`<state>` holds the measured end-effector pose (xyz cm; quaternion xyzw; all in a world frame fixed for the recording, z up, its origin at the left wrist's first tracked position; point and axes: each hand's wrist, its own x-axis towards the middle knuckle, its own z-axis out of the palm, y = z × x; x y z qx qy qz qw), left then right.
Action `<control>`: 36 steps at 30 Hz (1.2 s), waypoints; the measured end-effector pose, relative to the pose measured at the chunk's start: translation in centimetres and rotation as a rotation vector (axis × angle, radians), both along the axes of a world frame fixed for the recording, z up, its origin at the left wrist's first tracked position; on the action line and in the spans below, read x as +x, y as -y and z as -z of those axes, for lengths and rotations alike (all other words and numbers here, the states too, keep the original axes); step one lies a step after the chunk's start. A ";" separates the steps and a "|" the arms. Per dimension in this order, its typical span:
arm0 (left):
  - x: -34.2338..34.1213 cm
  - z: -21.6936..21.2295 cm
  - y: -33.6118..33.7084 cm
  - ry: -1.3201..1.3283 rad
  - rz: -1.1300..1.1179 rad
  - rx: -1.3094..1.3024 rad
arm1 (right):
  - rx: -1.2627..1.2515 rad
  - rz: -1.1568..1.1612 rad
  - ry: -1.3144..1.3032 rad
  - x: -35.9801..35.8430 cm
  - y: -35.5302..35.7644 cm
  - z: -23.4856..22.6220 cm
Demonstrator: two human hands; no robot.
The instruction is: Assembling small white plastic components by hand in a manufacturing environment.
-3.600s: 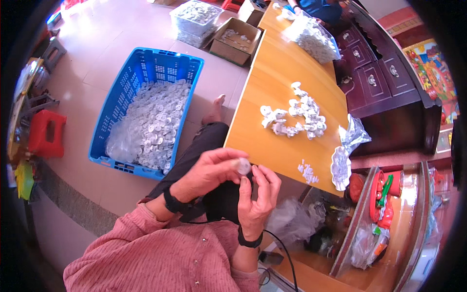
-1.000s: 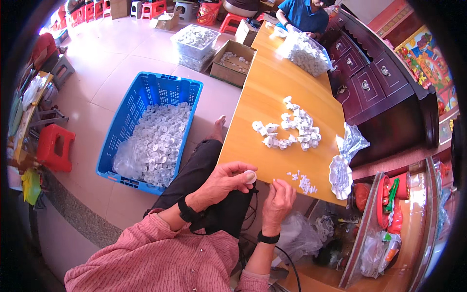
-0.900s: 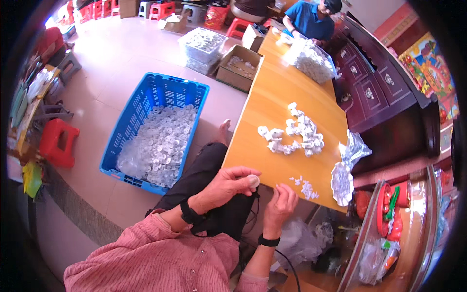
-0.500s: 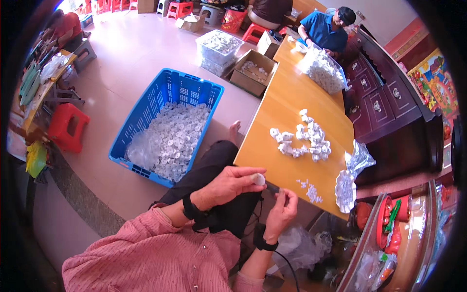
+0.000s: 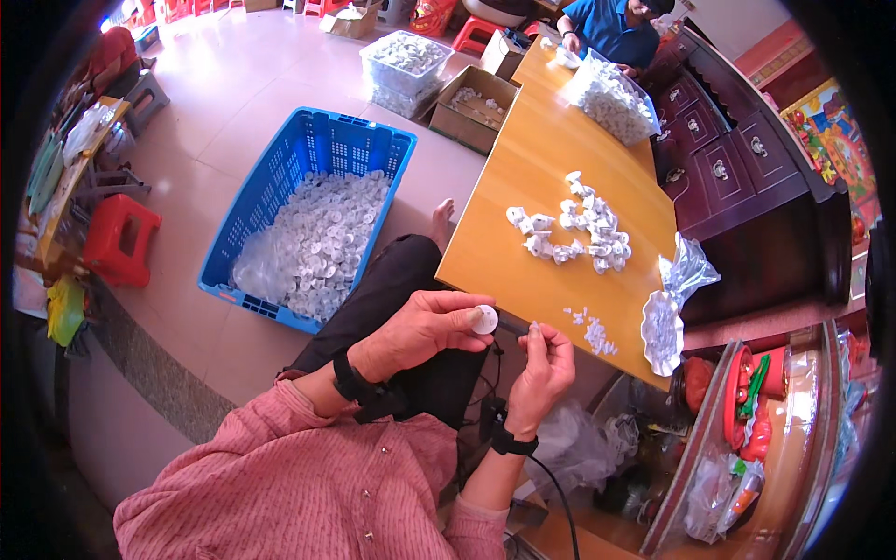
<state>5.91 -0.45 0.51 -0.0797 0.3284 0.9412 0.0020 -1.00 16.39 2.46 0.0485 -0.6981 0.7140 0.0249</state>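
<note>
My left hand [image 5: 420, 331] is closed, pinching a small round white plastic disc [image 5: 484, 320] between thumb and fingers. The disc's flat face is turned up. Just to its right, my right hand [image 5: 543, 369] has thumb and forefinger pressed together; whatever may be between them is too small to make out. Both hands are over my lap at the near edge of the wooden table [image 5: 523, 168]. On the table lie a loose cluster of white plastic parts [image 5: 597, 224] and a scatter of tiny white pieces [image 5: 597, 336].
A scalloped white dish [image 5: 651, 327] of small pieces sits by a clear plastic bag [image 5: 686, 269]. On the floor at left stands a blue crate [image 5: 257, 303] full of white discs. Across the table, a person [image 5: 611, 33] works beside a filled clear tub [image 5: 616, 107]. Shelving borders the right.
The disc has turned so more of its flat face shows. My hands stay close together with a small gap. The whole view has shifted slightly, with the surroundings sitting higher.
</note>
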 end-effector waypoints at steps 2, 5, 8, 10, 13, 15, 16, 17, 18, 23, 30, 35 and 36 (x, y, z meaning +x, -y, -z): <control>0.1 0.1 0.0 0.000 -0.007 0.007 | -0.011 -0.013 -0.015 -0.1 0.1 0.3; 0.2 0.5 -0.1 -0.016 -0.018 0.026 | -0.073 -0.030 -0.031 -0.1 0.5 0.2; 0.2 0.7 -0.3 -0.023 -0.022 0.035 | -0.110 -0.043 -0.027 -0.2 0.5 0.2; 0.2 0.8 -0.4 -0.014 -0.019 0.031 | -0.096 -0.048 -0.023 -0.4 0.3 0.4; 0.1 0.7 -0.7 -0.007 -0.017 0.011 | -0.124 -0.076 0.007 -0.3 0.1 0.5; -0.1 1.1 -0.9 -0.012 -0.006 0.007 | -0.119 -0.089 0.028 0.1 0.2 0.3; -0.2 1.2 -1.1 -0.008 -0.008 0.008 | -0.118 -0.091 0.032 0.3 0.2 0.4; -0.3 1.3 -1.2 -0.014 -0.010 0.030 | -0.103 -0.092 0.030 0.4 0.1 0.5; -0.3 1.4 -1.2 -0.019 -0.013 0.053 | -0.088 -0.094 0.030 0.5 0.2 0.7; -0.8 1.8 -1.1 -0.022 -0.011 0.047 | -0.056 -0.120 0.058 0.9 0.5 0.7; -0.7 2.5 -0.7 -0.030 -0.036 0.047 | 0.003 -0.210 -0.061 1.1 1.6 0.7; -0.7 2.3 -0.3 -0.001 -0.046 0.032 | 0.169 -0.234 -0.142 1.0 2.0 1.1; -0.6 2.4 -0.3 -0.008 -0.046 0.016 | 0.223 -0.234 -0.202 0.9 2.0 1.3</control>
